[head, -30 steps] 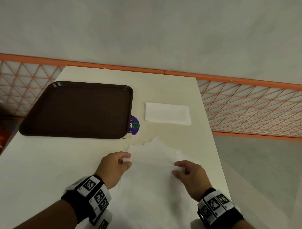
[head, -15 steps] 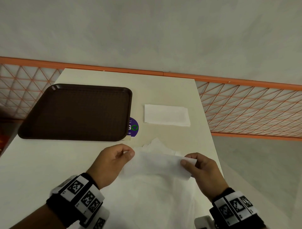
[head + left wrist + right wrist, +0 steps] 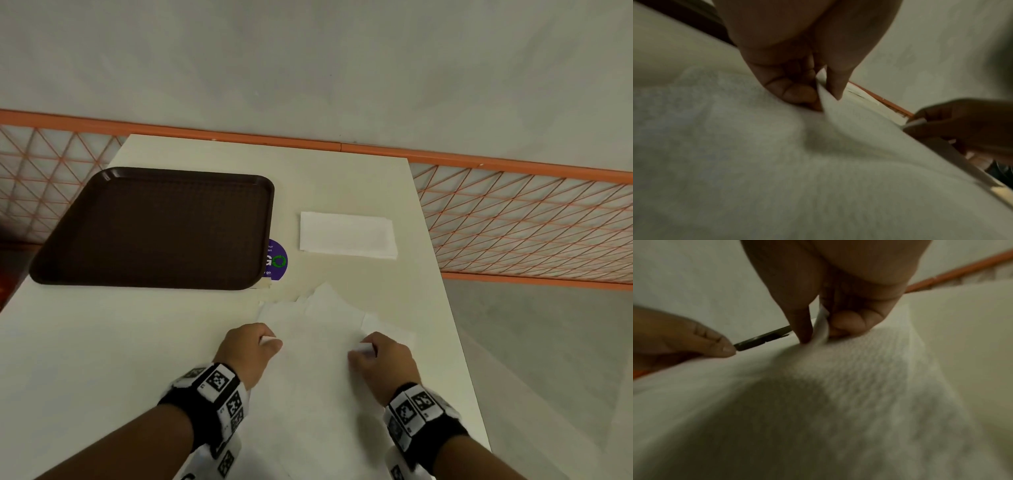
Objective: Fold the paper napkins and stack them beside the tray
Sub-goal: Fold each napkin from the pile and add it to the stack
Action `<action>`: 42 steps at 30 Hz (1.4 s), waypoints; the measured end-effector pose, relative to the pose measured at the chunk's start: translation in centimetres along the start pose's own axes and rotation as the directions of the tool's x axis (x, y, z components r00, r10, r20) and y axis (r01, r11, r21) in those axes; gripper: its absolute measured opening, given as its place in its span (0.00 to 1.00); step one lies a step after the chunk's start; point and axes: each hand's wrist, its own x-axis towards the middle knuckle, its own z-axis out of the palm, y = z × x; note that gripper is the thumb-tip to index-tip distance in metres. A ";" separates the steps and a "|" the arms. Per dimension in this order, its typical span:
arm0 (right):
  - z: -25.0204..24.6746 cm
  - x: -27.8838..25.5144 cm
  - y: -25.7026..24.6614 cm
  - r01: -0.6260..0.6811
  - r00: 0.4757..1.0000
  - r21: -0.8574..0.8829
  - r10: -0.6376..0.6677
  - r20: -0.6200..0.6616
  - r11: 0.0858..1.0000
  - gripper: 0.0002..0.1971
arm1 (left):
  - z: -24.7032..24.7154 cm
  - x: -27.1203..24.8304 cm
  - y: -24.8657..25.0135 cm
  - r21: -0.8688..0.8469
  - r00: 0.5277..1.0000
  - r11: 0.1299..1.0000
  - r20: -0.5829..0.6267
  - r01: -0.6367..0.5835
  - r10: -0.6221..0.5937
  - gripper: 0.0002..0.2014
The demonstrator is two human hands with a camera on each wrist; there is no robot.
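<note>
From the head view we have our left hand (image 3: 251,346) and right hand (image 3: 380,356) low on the counter (image 3: 102,342), each pinching an edge of the top napkin (image 3: 315,346) of a loose white pile (image 3: 318,308) that lies in front of us, near the counter's right side. The brown tray (image 3: 154,228) sits further back on the left with nothing on it, and just to its right, past a purple sticker (image 3: 277,260), lies the folded stack (image 3: 347,234), flat and apart from the tray's rim. We judge the task partly done: some napkins are folded and placed, while the unfolded pile awaits, how many sheets we cannot tell. In the left wrist view, our left thumb and fingers (image 3: 797,95) nip a raised edge of the sheet (image 3: 828,104), with the right hand (image 3: 962,126) opposite holding its own side. In the right wrist view, blurred, the right thumb and fingers (image 3: 849,321) clamp a doubled lip of paper (image 3: 821,327), and the left hand (image 3: 684,340) shows across the sheet, the tray's edge (image 3: 762,340) dark behind it. We reckon this fold is under way, not yet creased flat.
</note>
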 end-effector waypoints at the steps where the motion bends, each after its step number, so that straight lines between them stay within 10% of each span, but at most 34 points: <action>1: 0.0 0.1 0.2 0.047 0.999 -0.103 -0.047 0.003 0.994 0.12 | 0.1 0.0 0.1 0.031 1.000 0.999 -0.007 -0.007 0.007 0.08; 6: 1.3 -1.2 -0.8 0.489 0.848 -0.514 -0.523 0.088 0.705 0.22 | 0.6 -0.3 0.1 0.107 0.998 0.994 -0.054 -0.032 0.038 0.09; 12: 4.8 -2.9 -4.2 0.717 0.694 -0.460 -0.478 0.538 0.524 0.34 | 0.9 0.1 -0.2 0.021 0.997 1.000 -0.072 0.003 -0.001 0.10; 18: 2.9 -1.8 0.8 0.521 0.851 -0.586 -0.318 0.419 0.621 0.39 | 0.8 0.5 -0.7 -0.009 0.998 1.000 -0.056 0.016 -0.017 0.09; 27: -0.8 0.3 4.4 0.382 0.923 -0.457 -0.302 0.239 0.804 0.61 | -0.5 -2.1 1.3 -0.061 0.986 0.986 -0.075 -0.156 0.151 0.07; 33: -2.1 1.1 2.4 0.399 0.904 -0.211 -0.345 0.250 0.892 0.25 | -3.5 -5.1 6.8 -0.124 0.846 0.859 0.149 -0.497 0.512 0.05; 38: -5.5 0.7 2.3 0.157 0.948 0.303 -0.229 0.220 0.940 0.03 | -4.8 -2.3 6.6 -0.429 0.966 0.873 0.008 -0.230 0.259 0.04; 42: -6.9 2.0 2.1 0.047 0.974 0.565 -0.164 0.158 0.824 0.03 | -3.5 -0.3 4.3 -0.535 0.943 0.816 0.331 0.218 -0.035 0.07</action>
